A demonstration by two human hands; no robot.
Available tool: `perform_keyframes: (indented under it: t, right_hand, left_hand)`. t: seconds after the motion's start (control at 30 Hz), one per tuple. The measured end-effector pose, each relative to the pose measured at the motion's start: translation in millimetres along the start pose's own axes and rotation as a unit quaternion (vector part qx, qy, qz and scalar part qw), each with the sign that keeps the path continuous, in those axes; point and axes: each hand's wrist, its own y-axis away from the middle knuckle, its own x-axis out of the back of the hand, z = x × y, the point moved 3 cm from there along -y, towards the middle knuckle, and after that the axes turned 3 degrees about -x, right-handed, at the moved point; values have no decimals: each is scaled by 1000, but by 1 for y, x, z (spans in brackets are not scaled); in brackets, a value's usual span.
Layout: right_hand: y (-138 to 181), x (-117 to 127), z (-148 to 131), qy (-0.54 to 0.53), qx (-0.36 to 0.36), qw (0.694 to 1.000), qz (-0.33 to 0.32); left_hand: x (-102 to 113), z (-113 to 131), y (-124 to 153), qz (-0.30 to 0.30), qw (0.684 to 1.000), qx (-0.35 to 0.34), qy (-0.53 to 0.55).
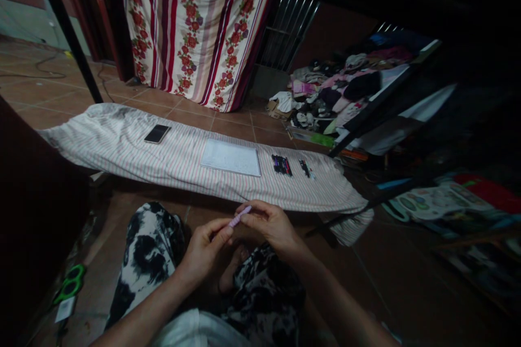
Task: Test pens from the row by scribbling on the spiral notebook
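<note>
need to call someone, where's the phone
In the head view, the phone lies on the left part of the striped sheet, left of the spiral notebook.

Pen (240, 216): both ends hidden, one behind the right hand (271, 226), the other behind the left hand (204, 249); pen type cannot be told. Ahead of grip, markers (281, 165) too small to count or read. Notebook (230, 157): any page marks too faint to tell. Left of grip, scissors (69, 284) partly lost in shadow. Left forearm (138, 314) and right forearm (345, 303) cut off by bottom edge.
</note>
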Motion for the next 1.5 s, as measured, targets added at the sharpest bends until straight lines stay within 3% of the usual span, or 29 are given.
perform_keyframes:
  t: [0.17,0.37,0.57,0.73,0.87,1.1,1.23,1.37,1.5]
  right_hand:
    - [1,-1,3,48,12,998,28]
    - [2,-4,14,74,46,994,71]
    - [7,-8,10,220,88,955,178]
    - [8,-11,12,260,110,935,215]
    - [5,-14,16,255,101,935,223]
    - [-2,-23,12,236,94,947,196]
    - [-5,-23,14,179,75,973,125]
    - [-4,-16,14,53,98,992,54]
    - [-1,-8,14,-23,115,993,16]
  left_hand:
    - [1,4,1,-20,995,-67,-78]
    - [2,-4,4,-41,985,-97,-135]
    - [1,-8,8,-29,970,-152,-186]
    - [-2,-8,11,-36,964,-154,-215]
    - [-1,-6,12,-34,965,-151,-213]
    - [4,-5,9,41,978,-120,-163]
    - [9,-3,6,87,991,-43,-96]
    - [10,-3,4,79,996,47,-13]
    - [6,-8,4,40,996,73,37]
